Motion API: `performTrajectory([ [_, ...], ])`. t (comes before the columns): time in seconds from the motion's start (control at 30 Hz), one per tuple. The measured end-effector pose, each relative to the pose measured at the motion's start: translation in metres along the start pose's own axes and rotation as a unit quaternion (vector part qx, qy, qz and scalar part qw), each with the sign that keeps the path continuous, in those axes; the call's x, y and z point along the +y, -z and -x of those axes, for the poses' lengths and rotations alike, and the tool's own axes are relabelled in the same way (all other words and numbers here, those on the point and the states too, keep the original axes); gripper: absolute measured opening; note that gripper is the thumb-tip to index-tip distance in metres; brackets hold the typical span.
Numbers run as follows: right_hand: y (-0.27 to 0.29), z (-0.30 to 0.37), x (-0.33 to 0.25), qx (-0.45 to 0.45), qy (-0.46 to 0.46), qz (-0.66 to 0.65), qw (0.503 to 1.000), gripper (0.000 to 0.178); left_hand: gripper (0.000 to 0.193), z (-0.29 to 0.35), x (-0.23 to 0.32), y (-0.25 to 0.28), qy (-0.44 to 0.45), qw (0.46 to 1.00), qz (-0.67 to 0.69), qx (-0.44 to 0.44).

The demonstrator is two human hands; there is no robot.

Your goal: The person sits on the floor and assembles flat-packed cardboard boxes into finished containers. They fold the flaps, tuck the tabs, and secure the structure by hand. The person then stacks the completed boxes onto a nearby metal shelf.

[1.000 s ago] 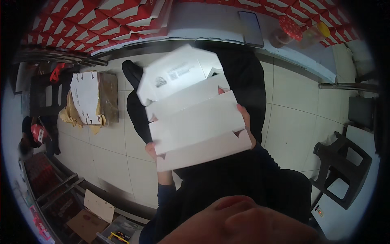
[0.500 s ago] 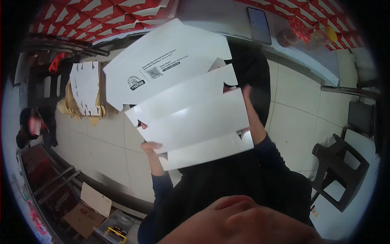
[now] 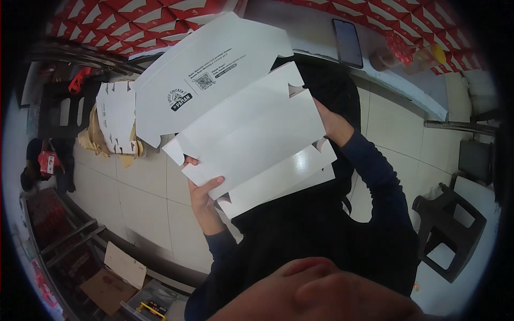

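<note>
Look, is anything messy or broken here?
Nothing is broken. The flat white box held by the left hand and right hand looks whole. Only some cardboard lies loose on the floor.

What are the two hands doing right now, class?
Left hand: closed on the white flat box, lower left edge.
Right hand: holding the box's right edge.

Dim indoor light, soft glare on the white cardboard sheet [image 3: 251, 134], strong fisheye bending, black vignetted corners
</note>
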State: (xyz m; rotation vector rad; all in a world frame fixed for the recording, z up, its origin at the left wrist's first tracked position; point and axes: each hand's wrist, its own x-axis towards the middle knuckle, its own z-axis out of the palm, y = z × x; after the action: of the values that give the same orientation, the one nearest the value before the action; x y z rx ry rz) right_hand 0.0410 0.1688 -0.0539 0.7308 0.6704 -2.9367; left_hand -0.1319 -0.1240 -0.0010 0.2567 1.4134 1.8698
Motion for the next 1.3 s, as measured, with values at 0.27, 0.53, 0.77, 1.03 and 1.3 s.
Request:
performTrajectory([
  [0.27, -0.006, -0.031, -0.009, -0.034, -0.017, 0.029, 0.999, 0.041, 0.067, 0.009, 0.018, -0.017, -0.042, 0.986, -0.128, 0.093],
  [0.53, -0.058, -0.028, -0.019, 0.099, 0.114, 0.313, 0.938, 0.041, 0.061, 0.079, 0.027, -0.069, -0.046, 0.941, -0.280, 0.184],
  [0.77, -0.090, -0.038, -0.012, 0.131, 0.113, 0.370, 0.913, 0.041, 0.059, 0.095, 0.015, -0.051, -0.346, 0.662, -0.663, -0.044],
  [1.03, -0.105, -0.056, 0.032, 0.265, 0.345, 0.661, 0.612, 0.019, 0.051, 0.102, -0.042, -0.073, -0.108, 0.959, -0.243, 0.102],
  [1.3, -0.061, -0.027, -0.057, -0.016, 0.045, 0.339, 0.940, 0.038, 0.060, 0.057, 0.016, -0.050, -0.132, 0.974, -0.054, 0.175],
])
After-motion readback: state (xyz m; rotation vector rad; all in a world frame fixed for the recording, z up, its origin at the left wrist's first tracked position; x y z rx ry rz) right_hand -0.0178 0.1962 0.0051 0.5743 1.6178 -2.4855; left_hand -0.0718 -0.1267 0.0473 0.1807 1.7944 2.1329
